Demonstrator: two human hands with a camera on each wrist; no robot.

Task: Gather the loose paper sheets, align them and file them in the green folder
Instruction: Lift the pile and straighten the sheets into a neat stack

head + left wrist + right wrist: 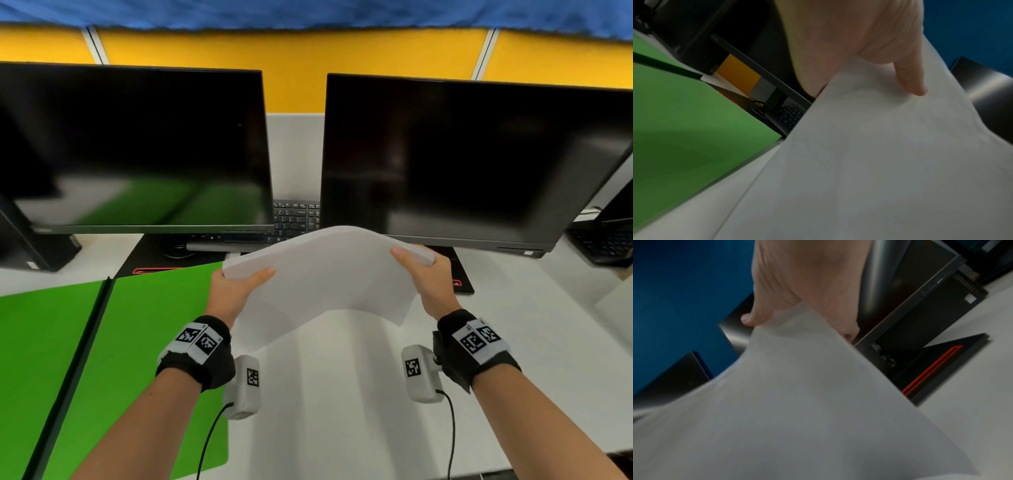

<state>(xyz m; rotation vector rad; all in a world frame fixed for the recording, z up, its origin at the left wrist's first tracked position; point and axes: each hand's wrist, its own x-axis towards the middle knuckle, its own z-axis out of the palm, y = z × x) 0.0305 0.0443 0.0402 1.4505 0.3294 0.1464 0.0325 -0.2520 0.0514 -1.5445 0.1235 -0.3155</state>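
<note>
Both hands [236, 291] [433, 274] hold paper sheets [325, 277] above white desk [342, 394].

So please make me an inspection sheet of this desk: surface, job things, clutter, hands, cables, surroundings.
Surface: white desk, bare in front.
Job things: paper stack held above the desk, bowed upward; green folder open flat at left.
Clutter: keyboard between two dark monitors; black mat with red trim.
Hands: left hand and right hand each grip a side edge of the stack.
Cables: black leads hang from the wrist cameras.
Surroundings: yellow partition, blue cloth above.
</note>
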